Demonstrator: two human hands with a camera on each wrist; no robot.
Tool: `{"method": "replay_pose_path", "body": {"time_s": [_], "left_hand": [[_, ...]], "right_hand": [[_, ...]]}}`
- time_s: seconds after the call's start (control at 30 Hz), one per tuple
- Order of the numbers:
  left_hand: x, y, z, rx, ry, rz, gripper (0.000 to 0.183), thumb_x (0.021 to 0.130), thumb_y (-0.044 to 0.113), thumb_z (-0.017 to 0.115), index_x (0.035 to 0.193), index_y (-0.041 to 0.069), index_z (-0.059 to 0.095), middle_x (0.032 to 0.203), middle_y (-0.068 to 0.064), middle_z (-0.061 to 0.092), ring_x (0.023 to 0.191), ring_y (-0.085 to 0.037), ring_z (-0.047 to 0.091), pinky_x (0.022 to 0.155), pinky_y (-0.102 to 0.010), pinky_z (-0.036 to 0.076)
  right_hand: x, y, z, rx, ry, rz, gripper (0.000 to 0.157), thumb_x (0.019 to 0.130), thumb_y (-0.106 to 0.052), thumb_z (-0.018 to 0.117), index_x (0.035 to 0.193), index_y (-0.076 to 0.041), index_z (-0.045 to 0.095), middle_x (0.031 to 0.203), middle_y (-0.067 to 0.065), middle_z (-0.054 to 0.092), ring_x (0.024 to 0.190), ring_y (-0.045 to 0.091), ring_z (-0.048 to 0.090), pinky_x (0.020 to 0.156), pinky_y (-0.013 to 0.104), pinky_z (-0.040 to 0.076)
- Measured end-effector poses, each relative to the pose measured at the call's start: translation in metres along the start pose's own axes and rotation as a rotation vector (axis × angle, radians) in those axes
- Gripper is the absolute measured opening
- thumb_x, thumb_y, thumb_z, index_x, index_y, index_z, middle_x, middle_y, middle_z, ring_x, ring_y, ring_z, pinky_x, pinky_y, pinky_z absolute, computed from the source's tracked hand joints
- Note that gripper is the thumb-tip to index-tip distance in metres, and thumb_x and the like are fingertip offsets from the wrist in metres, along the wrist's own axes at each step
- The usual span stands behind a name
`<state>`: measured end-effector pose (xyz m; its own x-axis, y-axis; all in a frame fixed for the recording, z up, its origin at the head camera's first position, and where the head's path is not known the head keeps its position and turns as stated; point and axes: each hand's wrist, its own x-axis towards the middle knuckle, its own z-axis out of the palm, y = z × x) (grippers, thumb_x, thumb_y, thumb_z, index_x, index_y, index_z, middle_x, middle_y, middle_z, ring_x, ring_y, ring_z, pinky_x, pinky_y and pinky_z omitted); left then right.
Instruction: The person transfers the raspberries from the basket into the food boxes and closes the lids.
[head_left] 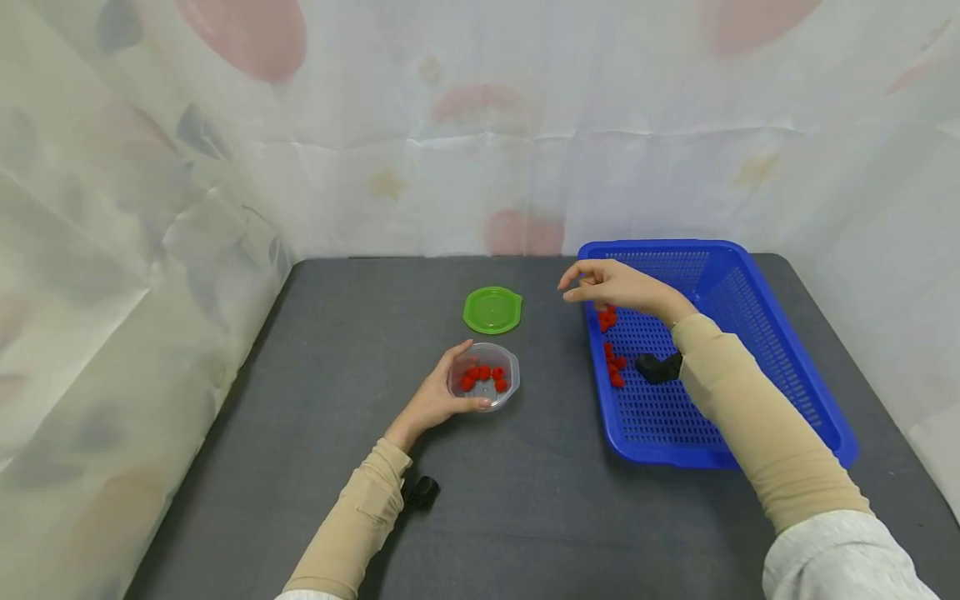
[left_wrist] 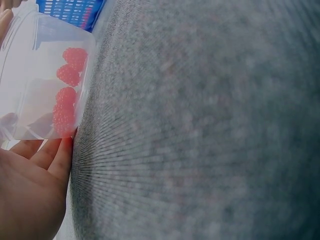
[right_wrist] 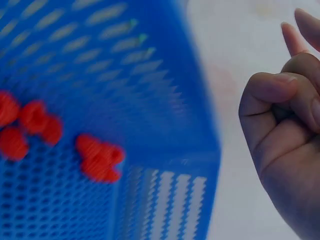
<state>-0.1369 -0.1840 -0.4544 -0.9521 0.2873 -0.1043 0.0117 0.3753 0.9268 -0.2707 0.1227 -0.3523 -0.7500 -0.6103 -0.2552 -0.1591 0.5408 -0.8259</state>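
My left hand (head_left: pixel 438 397) grips a clear plastic container (head_left: pixel 512 367) on the table, thumb at its near side and fingers at the far side. Several red raspberries (head_left: pixel 484 372) lie inside it; the left wrist view shows raspberries (left_wrist: pixel 75 59) through its wall. My right hand (head_left: pixel 626 287) is raised over the left rim of a blue basket (head_left: pixel 720 457). Its thumb and forefinger are apart, the other fingers bent, and nothing shows between them. Below it, two clusters of raspberries (head_left: pixel 615 364) lie along the basket's left side; in the right wrist view, raspberries (right_wrist: pixel 100 159) sit near the basket wall.
A green lid (head_left: pixel 492 310) lies flat just beyond the container. The dark grey table (head_left: pixel 330 375) is bordered by a patterned curtain (head_left: pixel 450 192) at the back and sides. Black wrist cameras hang below both forearms, the right camera (head_left: pixel 657 367) over the basket.
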Motion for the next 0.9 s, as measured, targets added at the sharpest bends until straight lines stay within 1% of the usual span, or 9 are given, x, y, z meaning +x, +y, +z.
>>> {"method": "replay_pose_path", "body": {"time_s": [0.1,0.2,0.37,0.43,0.6,0.67,0.77,0.83,0.9], "left_hand": [[0.0,0.0,0.0,0.004,0.0,-0.002,0.095,0.073,0.02,0.08,0.148,0.014,0.022,0.144,-0.017,0.041,0.135,-0.031,0.036,0.111,-0.051,0.027],[0.001,0.0,0.0,0.003,0.001,-0.002,0.095,0.073,0.019,0.08,0.148,0.014,0.022,0.143,-0.017,0.042,0.135,-0.031,0.037,0.111,-0.05,0.027],[0.001,0.0,0.0,-0.003,-0.001,0.007,0.095,0.073,0.018,0.08,0.148,0.012,0.022,0.143,-0.018,0.042,0.135,-0.032,0.037,0.111,-0.05,0.027],[0.001,0.0,0.0,-0.005,-0.003,0.01,0.096,0.073,0.018,0.08,0.148,0.012,0.021,0.143,-0.018,0.042,0.135,-0.032,0.037,0.111,-0.05,0.027],[0.001,0.0,0.0,-0.011,-0.003,0.008,0.096,0.073,0.017,0.08,0.148,0.012,0.021,0.143,-0.019,0.041,0.135,-0.032,0.037,0.112,-0.051,0.026],[0.001,0.0,0.0,-0.009,-0.002,0.003,0.096,0.073,0.017,0.08,0.148,0.012,0.021,0.143,-0.019,0.041,0.135,-0.032,0.036,0.112,-0.051,0.026],[0.001,0.0,0.0,-0.007,-0.003,-0.002,0.096,0.073,0.018,0.08,0.148,0.012,0.021,0.143,-0.018,0.041,0.136,-0.032,0.036,0.112,-0.051,0.025],[0.001,0.0,0.0,-0.006,-0.004,-0.001,0.097,0.072,0.018,0.08,0.148,0.012,0.021,0.143,-0.019,0.041,0.136,-0.032,0.036,0.112,-0.051,0.025],[0.002,-0.001,0.0,-0.009,-0.005,0.002,0.097,0.072,0.018,0.08,0.148,0.011,0.02,0.143,-0.019,0.041,0.136,-0.032,0.036,0.112,-0.051,0.025]], "right_hand": [[-0.008,0.016,-0.004,0.038,0.04,0.029,0.035,0.089,-0.039,0.061,0.115,-0.016,0.056,0.059,0.002,0.035,0.057,0.019,0.038,0.062,0.035,0.039],[-0.014,0.031,-0.007,0.064,0.061,0.044,0.037,0.09,-0.038,0.06,0.117,-0.014,0.055,0.059,0.0,0.035,0.058,0.02,0.039,0.063,0.034,0.039],[-0.022,0.052,-0.01,0.08,0.104,0.075,0.041,0.091,-0.037,0.059,0.12,-0.008,0.054,0.059,-0.003,0.033,0.059,0.018,0.039,0.064,0.035,0.039],[-0.025,0.059,-0.011,0.069,0.118,0.093,0.044,0.091,-0.039,0.058,0.121,-0.007,0.053,0.061,-0.004,0.034,0.06,0.017,0.04,0.065,0.035,0.04],[-0.027,0.074,-0.012,0.05,0.113,0.123,0.047,0.091,-0.04,0.057,0.122,-0.005,0.052,0.059,-0.006,0.033,0.058,0.021,0.041,0.064,0.037,0.039],[-0.027,0.08,-0.011,0.034,0.101,0.133,0.046,0.091,-0.039,0.057,0.121,-0.005,0.052,0.056,-0.007,0.031,0.056,0.023,0.04,0.062,0.037,0.039],[-0.026,0.088,-0.009,-0.006,0.079,0.144,0.041,0.092,-0.037,0.056,0.119,-0.006,0.054,0.057,-0.006,0.031,0.054,0.021,0.037,0.06,0.037,0.039],[-0.026,0.091,-0.007,-0.031,0.07,0.154,0.038,0.093,-0.035,0.056,0.117,-0.006,0.055,0.065,-0.003,0.045,0.056,0.018,0.038,0.06,0.035,0.039],[-0.025,0.094,-0.006,-0.049,0.058,0.158,0.034,0.093,-0.032,0.055,0.116,-0.006,0.056,0.081,0.004,0.058,0.059,0.014,0.039,0.06,0.032,0.039]]}}
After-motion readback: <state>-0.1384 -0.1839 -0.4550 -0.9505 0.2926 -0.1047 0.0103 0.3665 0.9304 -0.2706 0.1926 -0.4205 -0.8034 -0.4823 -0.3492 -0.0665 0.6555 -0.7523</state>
